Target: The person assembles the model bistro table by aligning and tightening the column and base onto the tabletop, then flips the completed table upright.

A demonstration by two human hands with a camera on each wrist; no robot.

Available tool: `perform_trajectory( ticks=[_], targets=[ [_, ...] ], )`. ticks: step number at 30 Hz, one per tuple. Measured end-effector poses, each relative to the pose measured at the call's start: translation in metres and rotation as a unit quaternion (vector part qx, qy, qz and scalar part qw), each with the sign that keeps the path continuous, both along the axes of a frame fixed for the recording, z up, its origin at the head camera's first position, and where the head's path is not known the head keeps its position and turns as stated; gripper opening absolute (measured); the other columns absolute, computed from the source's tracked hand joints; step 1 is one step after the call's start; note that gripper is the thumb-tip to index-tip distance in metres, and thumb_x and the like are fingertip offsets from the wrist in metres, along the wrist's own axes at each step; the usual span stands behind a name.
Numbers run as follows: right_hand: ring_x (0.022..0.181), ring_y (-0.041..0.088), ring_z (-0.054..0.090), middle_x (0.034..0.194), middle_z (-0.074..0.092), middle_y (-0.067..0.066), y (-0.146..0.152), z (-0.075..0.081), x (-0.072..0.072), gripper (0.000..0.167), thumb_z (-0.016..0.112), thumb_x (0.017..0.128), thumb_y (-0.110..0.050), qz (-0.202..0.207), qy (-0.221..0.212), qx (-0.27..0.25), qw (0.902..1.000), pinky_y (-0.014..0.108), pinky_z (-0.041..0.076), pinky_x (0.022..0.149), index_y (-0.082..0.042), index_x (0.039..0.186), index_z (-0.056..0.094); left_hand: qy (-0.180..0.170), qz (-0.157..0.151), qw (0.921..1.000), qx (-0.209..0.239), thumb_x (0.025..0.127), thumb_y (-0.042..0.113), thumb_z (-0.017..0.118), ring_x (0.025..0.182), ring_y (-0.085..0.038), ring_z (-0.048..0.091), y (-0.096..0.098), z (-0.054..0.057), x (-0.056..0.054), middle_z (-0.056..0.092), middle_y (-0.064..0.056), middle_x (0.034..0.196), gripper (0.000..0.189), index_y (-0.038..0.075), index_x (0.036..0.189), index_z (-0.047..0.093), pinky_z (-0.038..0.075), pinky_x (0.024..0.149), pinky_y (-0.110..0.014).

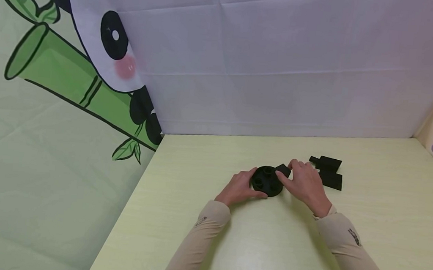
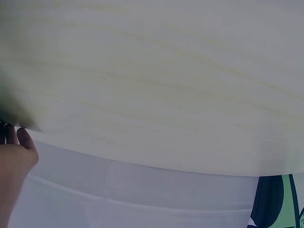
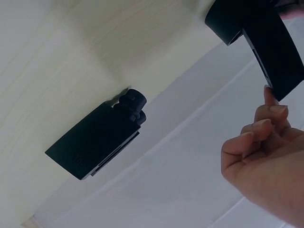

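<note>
Cams: one head, two wrist.
Head looks forward-down over table (image 1: 164, 215); wrists close-in, upside down; head and right wrist share right hand (image 1: 306, 184), black parts (image 1: 331, 180).

The desk (image 1: 398, 200) has a flat, pale yellowish top with faint wood-grain streaks and a straight far edge. A round black base (image 1: 268, 181) with sockets in its upper face sits on its far half. To the right, well apart from the base, two black pieces lie close together: the farther piece (image 1: 329, 164), its knobbed end pointing left, and the nearer piece (image 1: 332, 181).
</note>
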State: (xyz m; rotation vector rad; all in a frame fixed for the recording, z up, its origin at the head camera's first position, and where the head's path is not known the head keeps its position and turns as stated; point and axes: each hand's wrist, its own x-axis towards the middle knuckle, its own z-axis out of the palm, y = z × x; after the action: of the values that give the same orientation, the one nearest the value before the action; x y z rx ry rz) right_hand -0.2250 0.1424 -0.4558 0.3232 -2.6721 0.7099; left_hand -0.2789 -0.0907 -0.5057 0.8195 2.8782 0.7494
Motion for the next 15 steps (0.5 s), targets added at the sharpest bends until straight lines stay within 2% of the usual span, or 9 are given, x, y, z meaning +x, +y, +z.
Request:
perform_trajectory(
  ticks=[2,4,7,10,12,15],
  targets=[
    [0.070,0.034,0.053,0.066,0.053,0.007,0.0005,0.0009,0.0009,0.042,0.074,0.095,-0.038,-0.003,-0.005,0.000,1.0000,0.049,0.045,0.063,0.003,0.098,0.064,-0.002,0.002,1.0000,-0.001,0.082,0.055,0.085,0.128,-0.026,0.058,0.0003,0.0001,0.0001,0.061,-0.015,0.139,0.098,0.007,0.156,0.044,0.044,0.108,-0.041],
    [0.074,0.037,0.055,0.069,0.057,0.009,0.0008,0.0019,0.0015,0.046,0.073,0.095,-0.041,-0.004,-0.012,-0.001,0.9999,0.053,0.047,0.068,0.004,0.103,0.066,-0.001,0.002,1.0000,-0.003,0.082,0.056,0.085,0.128,-0.026,0.058,0.0002,0.0001,0.0001,0.061,-0.015,0.139,0.098,0.007,0.156,0.044,0.043,0.108,-0.042],
    [0.089,0.043,0.059,0.090,0.068,0.019,0.0019,0.0027,0.0012,0.052,0.071,0.096,-0.041,0.011,-0.016,0.003,0.9998,0.059,0.048,0.078,0.005,0.120,0.066,0.006,0.000,1.0000,-0.001,0.081,0.056,0.085,0.126,-0.026,0.059,0.0002,-0.0008,-0.0005,0.063,-0.014,0.137,0.096,0.007,0.154,0.046,0.044,0.107,-0.042],
    [0.100,0.047,0.059,0.110,0.067,0.026,0.0030,0.0031,0.0010,0.055,0.070,0.097,-0.036,0.041,-0.017,0.018,0.9989,0.061,0.049,0.083,0.006,0.132,0.061,0.008,-0.004,1.0000,0.002,0.081,0.056,0.085,0.125,-0.026,0.060,-0.0004,-0.0014,-0.0009,0.063,-0.013,0.136,0.096,0.008,0.154,0.047,0.045,0.106,-0.042],
    [0.101,0.047,0.059,0.112,0.065,0.027,0.0039,0.0028,0.0017,0.055,0.070,0.097,-0.034,0.054,-0.022,0.027,0.9979,0.060,0.049,0.085,0.006,0.133,0.060,0.007,-0.005,1.0000,0.003,0.081,0.057,0.085,0.125,-0.026,0.060,-0.0008,-0.0013,-0.0011,0.063,-0.013,0.135,0.095,0.008,0.154,0.047,0.045,0.106,-0.042],
    [0.096,0.043,0.060,0.108,0.065,0.024,0.0050,0.0024,0.0035,0.054,0.073,0.096,-0.037,0.050,-0.033,0.023,0.9980,0.057,0.050,0.081,0.006,0.126,0.060,0.006,-0.007,0.9999,0.005,0.082,0.056,0.085,0.124,-0.026,0.060,-0.0009,-0.0012,-0.0014,0.063,-0.013,0.135,0.095,0.008,0.154,0.047,0.046,0.106,-0.041]
  ],
)
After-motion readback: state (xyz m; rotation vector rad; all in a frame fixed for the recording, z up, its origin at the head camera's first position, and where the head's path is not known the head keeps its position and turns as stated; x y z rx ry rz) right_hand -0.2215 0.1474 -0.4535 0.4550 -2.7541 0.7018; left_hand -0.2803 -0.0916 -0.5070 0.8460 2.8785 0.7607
